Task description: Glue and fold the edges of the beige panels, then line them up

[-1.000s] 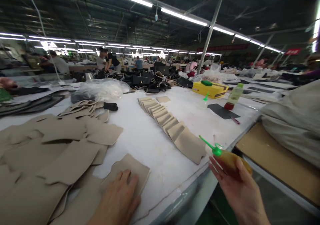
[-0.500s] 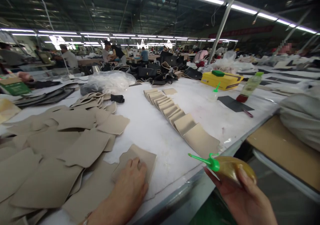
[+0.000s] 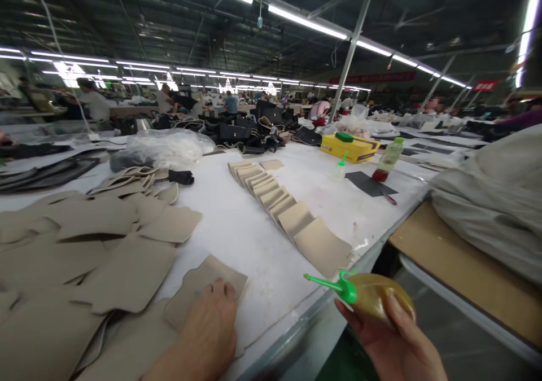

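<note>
My left hand (image 3: 212,324) rests on a grey-beige, curved-edged leather-like piece (image 3: 209,274) at the front of the table. Its fingers lie on the surface and grip nothing that I can see. In my right hand (image 3: 389,336) is a squeeze bottle (image 3: 381,296) of amber liquid, held on its side beyond the table's edge. The bottle's green nozzle (image 3: 326,283) points left over the table, apart from the piece. To the left spreads a heap of similar pieces (image 3: 122,268). An overlapping row of beige pieces (image 3: 283,200) runs away from me in the middle.
On the right stand a yellow box (image 3: 351,148), a small green-tipped bottle (image 3: 341,167) and a bottle with red liquid (image 3: 387,160) by a black sheet (image 3: 368,183). Black bags (image 3: 249,127) and clear plastic (image 3: 165,147) lie farther back. Covered material (image 3: 495,178) sits beyond the table's right edge.
The view has turned to the right, so the table's contents appear farther left. My left hand stays on the piece, and my right hand still holds the squeeze bottle.
</note>
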